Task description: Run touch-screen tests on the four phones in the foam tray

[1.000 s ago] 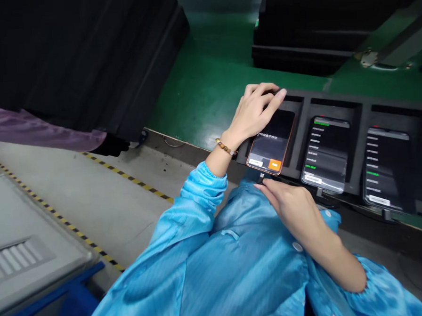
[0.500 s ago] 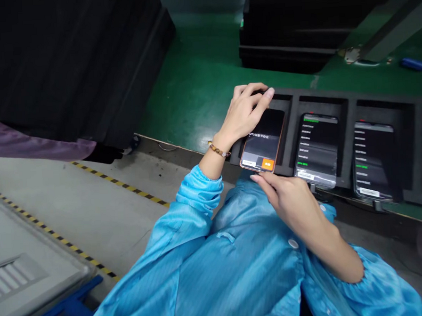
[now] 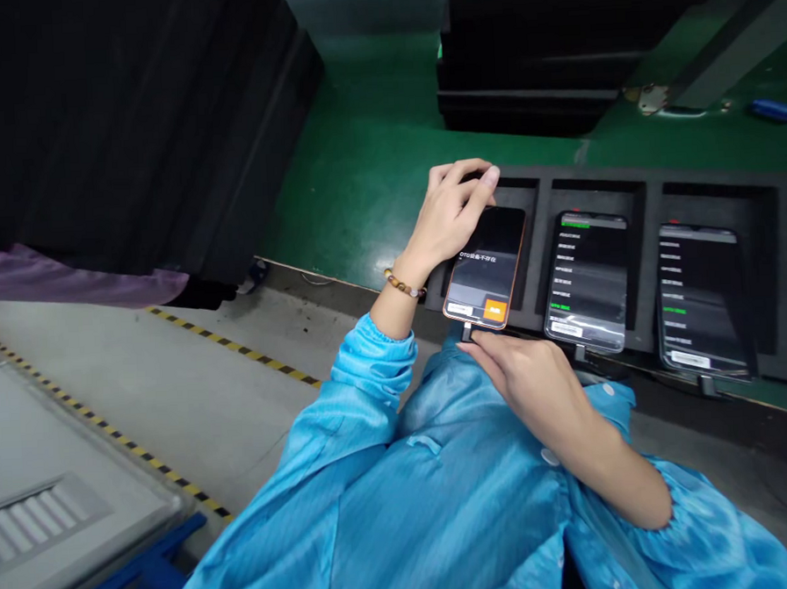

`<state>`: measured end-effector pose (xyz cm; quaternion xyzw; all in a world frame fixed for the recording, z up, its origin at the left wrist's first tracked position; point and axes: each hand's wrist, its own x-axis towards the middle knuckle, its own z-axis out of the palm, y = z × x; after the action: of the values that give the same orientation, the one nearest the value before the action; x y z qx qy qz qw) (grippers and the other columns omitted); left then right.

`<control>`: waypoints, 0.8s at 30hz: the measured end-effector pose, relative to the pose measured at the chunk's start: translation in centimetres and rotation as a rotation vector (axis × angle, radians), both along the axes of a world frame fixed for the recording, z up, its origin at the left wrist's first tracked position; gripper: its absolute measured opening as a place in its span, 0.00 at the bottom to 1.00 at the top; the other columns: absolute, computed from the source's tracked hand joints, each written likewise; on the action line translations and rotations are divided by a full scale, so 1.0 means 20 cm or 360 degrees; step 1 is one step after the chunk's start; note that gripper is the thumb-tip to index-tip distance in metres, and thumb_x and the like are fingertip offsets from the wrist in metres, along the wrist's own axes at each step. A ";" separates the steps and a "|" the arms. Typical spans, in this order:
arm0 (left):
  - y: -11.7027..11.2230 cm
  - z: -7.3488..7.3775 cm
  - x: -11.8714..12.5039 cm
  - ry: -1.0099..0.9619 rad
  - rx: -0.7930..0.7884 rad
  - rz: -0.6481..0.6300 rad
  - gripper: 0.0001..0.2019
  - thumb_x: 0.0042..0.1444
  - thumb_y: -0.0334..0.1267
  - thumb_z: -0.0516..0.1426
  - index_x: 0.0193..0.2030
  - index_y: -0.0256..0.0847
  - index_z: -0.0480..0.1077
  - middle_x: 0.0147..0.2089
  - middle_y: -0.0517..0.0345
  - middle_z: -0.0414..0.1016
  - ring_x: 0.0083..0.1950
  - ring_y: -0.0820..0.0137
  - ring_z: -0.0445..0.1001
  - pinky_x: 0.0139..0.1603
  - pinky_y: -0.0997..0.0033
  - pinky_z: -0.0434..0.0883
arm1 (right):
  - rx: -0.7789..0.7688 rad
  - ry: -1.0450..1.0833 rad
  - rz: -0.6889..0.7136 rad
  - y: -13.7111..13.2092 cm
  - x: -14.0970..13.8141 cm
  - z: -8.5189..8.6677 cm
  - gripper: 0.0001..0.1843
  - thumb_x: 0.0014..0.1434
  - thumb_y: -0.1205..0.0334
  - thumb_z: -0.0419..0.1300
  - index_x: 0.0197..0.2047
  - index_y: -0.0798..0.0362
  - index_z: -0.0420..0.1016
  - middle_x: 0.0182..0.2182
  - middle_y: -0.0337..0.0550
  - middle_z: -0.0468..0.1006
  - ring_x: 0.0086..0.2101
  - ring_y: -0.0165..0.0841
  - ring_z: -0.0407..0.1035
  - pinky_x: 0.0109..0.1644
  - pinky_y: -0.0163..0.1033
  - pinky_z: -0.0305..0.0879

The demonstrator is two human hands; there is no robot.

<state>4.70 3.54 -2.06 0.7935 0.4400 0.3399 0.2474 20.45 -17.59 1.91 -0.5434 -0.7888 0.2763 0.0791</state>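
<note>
A smartphone (image 3: pixel 485 268) with a lit dark screen and an orange button lies in the leftmost pocket of a black foam tray (image 3: pixel 541 234). My left hand (image 3: pixel 453 203) bends over the phone's upper left corner, thumb and fingers drawn together by the tray's far edge. What those fingertips grip is hidden. Below the phone's bottom edge, my right hand (image 3: pixel 536 370) pinches a cable plug (image 3: pixel 468 331). The plug's light tip meets the phone's lower edge; how deep it sits I cannot tell. Two more lit phones, a middle one (image 3: pixel 587 275) and a right one (image 3: pixel 701 300), have plugs at their bottoms.
Black stacked trays (image 3: pixel 526 59) stand at the back of the green table (image 3: pixel 353 156). A tall dark stack (image 3: pixel 126 106) fills the left. A blue object (image 3: pixel 777 111) and a grey post (image 3: pixel 723 40) are at the right. Striped tape (image 3: pixel 238 348) marks the floor.
The plug now shows at the phone's bottom edge, with my right hand slightly lower and further left. My left hand stays by the phone's top. The view has shifted slightly.
</note>
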 end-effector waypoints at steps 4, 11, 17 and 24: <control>-0.01 0.01 0.00 0.0027 -0.0005 0.0002 0.35 0.79 0.63 0.43 0.39 0.46 0.84 0.68 0.53 0.79 0.73 0.57 0.69 0.81 0.47 0.61 | -0.0023 -0.0003 -0.0023 0.00 0.00 0.00 0.24 0.82 0.46 0.50 0.43 0.50 0.79 0.37 0.41 0.85 0.37 0.37 0.83 0.36 0.39 0.57; -0.01 0.02 0.00 0.0069 -0.0002 0.0029 0.35 0.80 0.61 0.41 0.39 0.46 0.84 0.68 0.54 0.79 0.73 0.56 0.69 0.81 0.49 0.61 | -0.0050 -0.0014 -0.0099 -0.01 0.00 0.01 0.21 0.81 0.48 0.52 0.44 0.51 0.79 0.38 0.43 0.86 0.39 0.39 0.83 0.36 0.39 0.57; -0.03 0.06 0.00 0.0092 -0.0027 0.0043 0.34 0.80 0.60 0.42 0.39 0.47 0.83 0.67 0.52 0.80 0.73 0.57 0.69 0.80 0.49 0.61 | -0.0065 -0.0003 -0.0154 0.02 -0.04 0.03 0.21 0.81 0.49 0.53 0.45 0.52 0.81 0.36 0.44 0.85 0.37 0.39 0.82 0.36 0.39 0.59; -0.02 0.06 -0.01 0.0011 -0.0023 0.0044 0.33 0.79 0.63 0.43 0.41 0.46 0.83 0.67 0.49 0.81 0.72 0.55 0.71 0.79 0.46 0.61 | 0.0371 0.0193 -0.0167 -0.05 0.10 0.09 0.14 0.76 0.50 0.63 0.47 0.52 0.81 0.43 0.47 0.85 0.43 0.40 0.82 0.45 0.42 0.72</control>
<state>4.54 3.06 -0.86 0.7867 0.4541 0.3374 0.2470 22.47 -18.53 3.71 -0.5532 -0.7799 0.2105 0.2035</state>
